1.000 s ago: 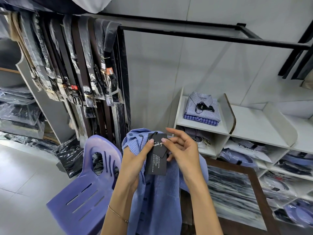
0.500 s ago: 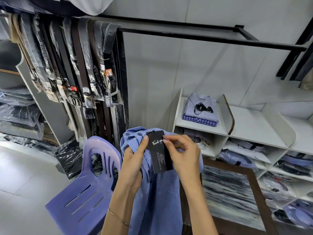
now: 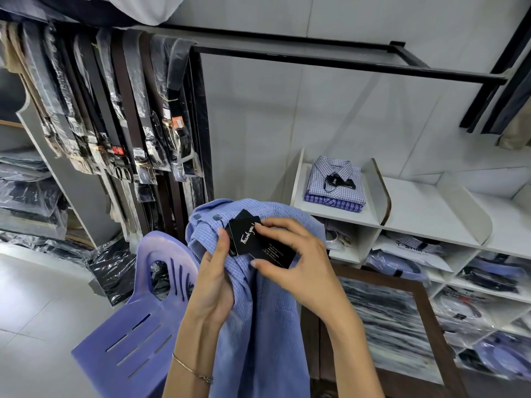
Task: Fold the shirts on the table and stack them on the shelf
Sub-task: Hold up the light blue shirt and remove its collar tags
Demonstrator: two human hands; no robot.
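A light blue checked shirt (image 3: 267,326) hangs unfolded in front of me, held up by its collar end. My left hand (image 3: 214,280) grips the shirt fabric just below the collar, thumb up against a black hang tag (image 3: 258,242) that reads "Thank you". My right hand (image 3: 298,262) pinches that tag between thumb and fingers. Two folded checked shirts (image 3: 334,185) lie stacked on the top of the white shelf unit (image 3: 416,214) to the right.
A purple plastic chair (image 3: 138,328) stands to the lower left of the shirt. A dark-framed table (image 3: 425,311) sits at lower right below the shelf. Wrapped belts (image 3: 120,122) hang on a black rack at left. Bagged shirts fill the lower shelf cubbies.
The tag has tilted from hanging upright to slanting rightward. My right hand has shifted its grip lower on the tag, and both hands with the shirt sit slightly higher in view.
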